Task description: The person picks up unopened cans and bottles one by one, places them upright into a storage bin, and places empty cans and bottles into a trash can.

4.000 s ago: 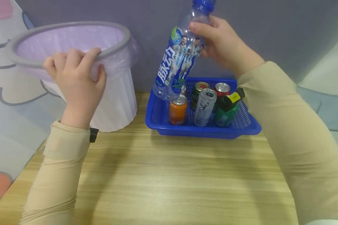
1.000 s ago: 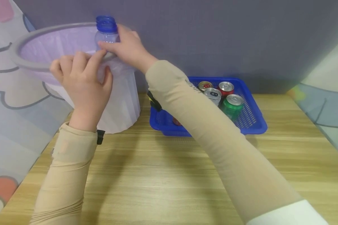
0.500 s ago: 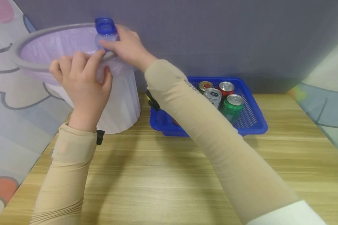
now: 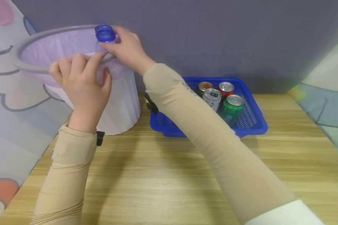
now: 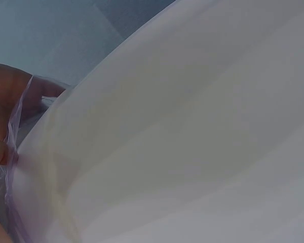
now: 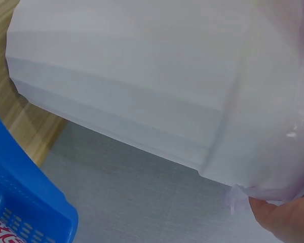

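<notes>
A white trash can (image 4: 119, 103) with a grey rim (image 4: 49, 30) and a lilac liner bag (image 4: 59, 43) stands at the left. My left hand (image 4: 83, 79) grips its near rim, fingers over the edge and thumb outside; in the left wrist view the liner (image 5: 15, 121) bunches by the fingers. At the rim's right side, my right hand (image 4: 129, 47) holds an uncapped clear plastic bottle with a blue neck (image 4: 105, 33), thumb in front and fingers behind. The bottle is upright, its lower part hidden inside the can. The right wrist view shows fingers (image 6: 289, 217) beside the liner.
A blue plastic basket (image 4: 253, 120) stands on the wooden table (image 4: 157, 175) right of the can. In it are a green can (image 4: 232, 109), a white can (image 4: 212, 98), a red can (image 4: 226, 89) and a dark gold-topped can (image 4: 205, 86). My right forearm covers part of it.
My right hand has carried the bottle from above the basket leftward into the trash can. In the last half second the bottle has sunk slightly lower. The left hand keeps its grip on the rim.
</notes>
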`<state>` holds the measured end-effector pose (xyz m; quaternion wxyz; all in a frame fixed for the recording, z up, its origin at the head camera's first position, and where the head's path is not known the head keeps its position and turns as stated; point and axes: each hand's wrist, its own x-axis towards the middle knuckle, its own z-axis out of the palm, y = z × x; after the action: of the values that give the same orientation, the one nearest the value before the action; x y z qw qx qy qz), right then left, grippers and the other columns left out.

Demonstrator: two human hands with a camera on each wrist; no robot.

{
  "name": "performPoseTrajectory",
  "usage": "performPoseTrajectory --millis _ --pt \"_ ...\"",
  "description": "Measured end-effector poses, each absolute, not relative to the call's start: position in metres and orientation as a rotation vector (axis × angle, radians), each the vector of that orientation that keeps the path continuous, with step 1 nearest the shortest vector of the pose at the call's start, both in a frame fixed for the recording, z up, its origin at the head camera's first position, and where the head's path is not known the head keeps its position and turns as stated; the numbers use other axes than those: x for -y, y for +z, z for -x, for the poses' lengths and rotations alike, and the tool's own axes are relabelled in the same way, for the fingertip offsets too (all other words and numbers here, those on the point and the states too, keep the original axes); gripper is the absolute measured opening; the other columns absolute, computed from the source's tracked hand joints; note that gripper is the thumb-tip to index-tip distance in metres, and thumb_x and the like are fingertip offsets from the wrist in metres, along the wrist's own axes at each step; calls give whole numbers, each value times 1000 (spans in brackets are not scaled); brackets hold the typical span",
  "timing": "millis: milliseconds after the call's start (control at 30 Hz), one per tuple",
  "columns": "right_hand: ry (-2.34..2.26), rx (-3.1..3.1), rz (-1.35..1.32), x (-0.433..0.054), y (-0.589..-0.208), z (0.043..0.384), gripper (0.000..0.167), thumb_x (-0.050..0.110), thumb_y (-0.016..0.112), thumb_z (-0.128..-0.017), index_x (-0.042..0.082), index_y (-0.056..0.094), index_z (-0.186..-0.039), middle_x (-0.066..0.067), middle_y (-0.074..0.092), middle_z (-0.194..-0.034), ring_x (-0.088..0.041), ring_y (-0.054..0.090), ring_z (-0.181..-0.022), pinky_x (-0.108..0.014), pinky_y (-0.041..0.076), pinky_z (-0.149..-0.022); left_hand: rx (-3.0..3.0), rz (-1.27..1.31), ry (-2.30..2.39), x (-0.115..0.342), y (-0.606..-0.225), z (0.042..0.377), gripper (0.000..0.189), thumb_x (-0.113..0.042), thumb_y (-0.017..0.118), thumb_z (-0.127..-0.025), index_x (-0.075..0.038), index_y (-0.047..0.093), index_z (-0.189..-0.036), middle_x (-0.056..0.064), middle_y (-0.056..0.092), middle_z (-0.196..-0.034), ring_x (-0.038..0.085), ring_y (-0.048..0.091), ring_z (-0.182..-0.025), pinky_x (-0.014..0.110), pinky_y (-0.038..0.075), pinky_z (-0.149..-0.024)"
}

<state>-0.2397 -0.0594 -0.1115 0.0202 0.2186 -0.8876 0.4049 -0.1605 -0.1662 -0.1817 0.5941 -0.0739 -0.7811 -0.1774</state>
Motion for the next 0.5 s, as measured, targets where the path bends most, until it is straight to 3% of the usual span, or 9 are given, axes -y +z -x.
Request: performPoseTrajectory --millis 500 --pt "1210 2764 -589 63 -110 242 50 42 60 -86 22 49 -130 10 53 -129 -3 37 -124 -12 33 -96 1808 176 -415 167 -182 161 21 -15 60 -85 -10 71 -102 19 57 -86 38 40 -87 48 21 -94"
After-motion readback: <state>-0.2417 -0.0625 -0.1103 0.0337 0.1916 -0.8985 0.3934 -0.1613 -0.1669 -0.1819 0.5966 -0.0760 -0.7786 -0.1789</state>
